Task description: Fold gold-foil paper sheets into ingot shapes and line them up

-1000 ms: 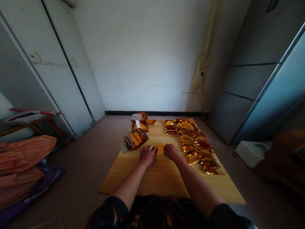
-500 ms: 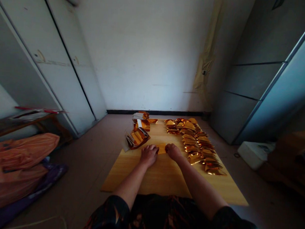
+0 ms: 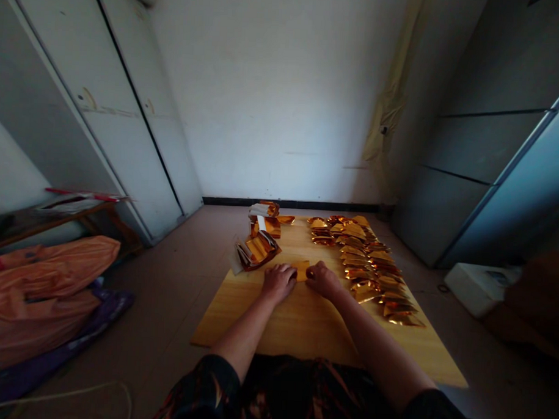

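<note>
A small piece of gold foil paper (image 3: 302, 271) lies on the wooden table between my two hands. My left hand (image 3: 279, 281) is closed on its left end, fingers curled over the paper. At the right end, my right hand (image 3: 323, 279) pinches the paper with bent fingers; the fingertips are partly hidden. Beyond my left hand sits a stack of gold foil sheets (image 3: 260, 248), with more bundles behind it. Rows of folded gold paper pieces (image 3: 355, 261) run along the table's right side.
The wooden table (image 3: 239, 318) stands before me. A white wall (image 3: 274, 111) rises behind it. Left are a pale cabinet (image 3: 140, 119) and an orange cloth heap (image 3: 52, 287). On the right stand a grey fridge-like cabinet (image 3: 465, 149) and a white box (image 3: 476, 286).
The view has turned slightly left, so everything sits further right in the picture. My hands stay on the gold paper, the right hand a little closer to the left.
</note>
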`<state>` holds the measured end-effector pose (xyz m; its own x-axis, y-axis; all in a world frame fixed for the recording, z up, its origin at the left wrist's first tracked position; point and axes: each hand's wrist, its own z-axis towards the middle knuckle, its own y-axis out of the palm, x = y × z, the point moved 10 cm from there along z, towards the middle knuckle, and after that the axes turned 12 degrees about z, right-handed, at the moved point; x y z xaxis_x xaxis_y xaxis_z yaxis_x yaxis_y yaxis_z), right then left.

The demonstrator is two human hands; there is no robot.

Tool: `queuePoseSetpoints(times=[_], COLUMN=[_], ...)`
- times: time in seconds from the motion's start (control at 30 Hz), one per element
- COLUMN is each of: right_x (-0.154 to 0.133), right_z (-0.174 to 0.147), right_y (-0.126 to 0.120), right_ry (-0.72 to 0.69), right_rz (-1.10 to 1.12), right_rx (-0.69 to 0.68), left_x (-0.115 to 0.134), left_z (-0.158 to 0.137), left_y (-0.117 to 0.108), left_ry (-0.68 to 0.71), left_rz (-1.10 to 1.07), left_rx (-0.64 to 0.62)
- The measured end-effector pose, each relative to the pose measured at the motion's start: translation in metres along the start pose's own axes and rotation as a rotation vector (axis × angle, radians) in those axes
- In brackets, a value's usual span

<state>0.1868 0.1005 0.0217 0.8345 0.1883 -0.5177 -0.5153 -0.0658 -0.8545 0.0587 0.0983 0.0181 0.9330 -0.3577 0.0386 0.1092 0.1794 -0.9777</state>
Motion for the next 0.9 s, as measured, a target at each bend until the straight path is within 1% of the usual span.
queuePoseSetpoints(times=[0.1, 0.23, 0.47, 0.53, 0.63, 0.67, 0.73, 0.8, 0.9], right_x=[-0.003, 0.001, 0.005, 0.003, -0.007, -0.01, -0.014, -0.01, -0.001], right_z=[-0.001, 0.003, 0.006, 0.004, 0.001, 0.0, -0.001, 0.001, 0.004], right_y=[0.001, 0.003, 0.005, 0.003, -0.006, -0.007, -0.005, -0.002, -0.002], right_ry=[-0.039, -0.06, -0.063, -0.082, -0.196, -0.247, -0.312, -0.296, -0.195], right_rz=[-0.018, -0.012, -0.011, -0.011, 0.0, 0.01, 0.045, 0.097, 0.172], right_rx=[-0.032, -0.063, -0.03, 0.003, 0.113, 0.13, 0.113, 0.081, 0.07], left_x=[-0.001, -0.004, 0.0, 0.0, 0.002, 0.003, 0.005, 0.005, -0.002], left_z=[0.001, 0.002, 0.003, 0.003, 0.001, 0.0, -0.002, -0.004, -0.003], left_y=[-0.001, -0.002, -0.003, -0.004, -0.005, -0.006, -0.008, -0.01, -0.008], left_ry=[0.003, 0.003, 0.03, 0.03, 0.052, 0.061, 0.078, 0.076, 0.019], left_rz=[-0.03, -0.049, -0.018, -0.022, -0.039, -0.05, -0.081, -0.118, -0.167], left_rx=[0.009, 0.015, 0.074, 0.093, 0.11, 0.113, 0.117, 0.113, 0.072])
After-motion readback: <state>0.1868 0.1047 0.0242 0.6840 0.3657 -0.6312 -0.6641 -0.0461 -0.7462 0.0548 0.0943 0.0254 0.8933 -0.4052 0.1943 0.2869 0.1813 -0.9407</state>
